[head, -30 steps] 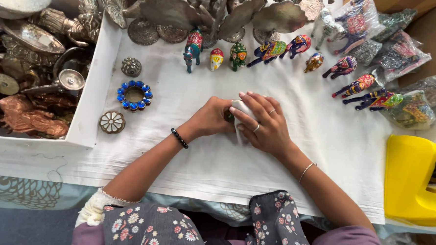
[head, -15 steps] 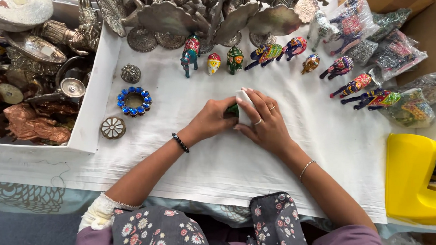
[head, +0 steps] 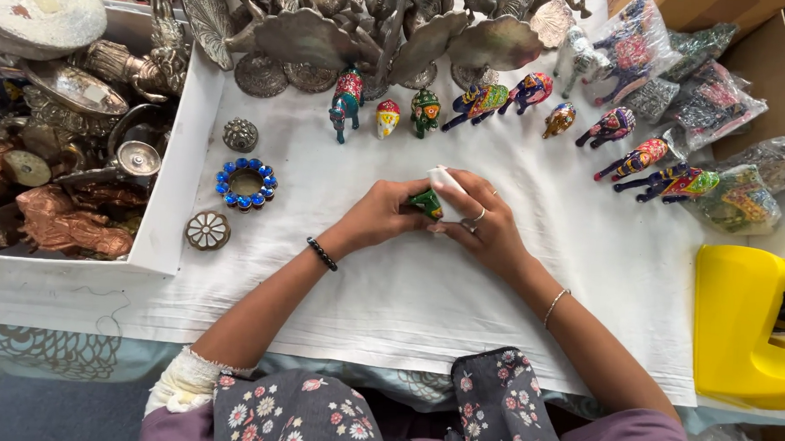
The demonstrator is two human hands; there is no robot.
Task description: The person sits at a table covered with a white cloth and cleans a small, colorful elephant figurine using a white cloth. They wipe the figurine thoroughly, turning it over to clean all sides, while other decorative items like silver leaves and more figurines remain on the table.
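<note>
Both hands meet over the middle of the counter (head: pixel 424 310), which is covered by a white cloth. The left hand (head: pixel 384 216) is closed around a small green painted figurine (head: pixel 427 203), gripping it from its 9 o'clock side. The right hand (head: pixel 485 224) presses a white cloth pad (head: pixel 447 186) against the figurine's 1 o'clock side, fingers curled narrowly over the pad. The figurine is held just above the counter surface; whether it touches the cloth cannot be told. Judged from this grip, the step in hand is wiping or wrapping the figurine with the white pad; which of the two cannot be determined. The next move calls for a steady left-hand hold while the pad travels over the painted surface, with light pressure, since the small projecting parts appear fragile. At 12 o'clock from the hands stands a row of painted animal figurines (head: pixel 425 112), upright and apart from each other, continuing toward 2 o'clock. Behind the row are silver-coloured metal ornaments (head: pixel 312 36). At 9 o'clock lies a blue beaded ring (head: pixel 246 184), with a round flower-patterned disc (head: pixel 208 230) near it. A white box (head: pixel 178 176) of metal pieces occupies the far 9 o'clock edge. A yellow tape dispenser (head: pixel 741 324) sits at 4 o'clock, well apart.
</note>
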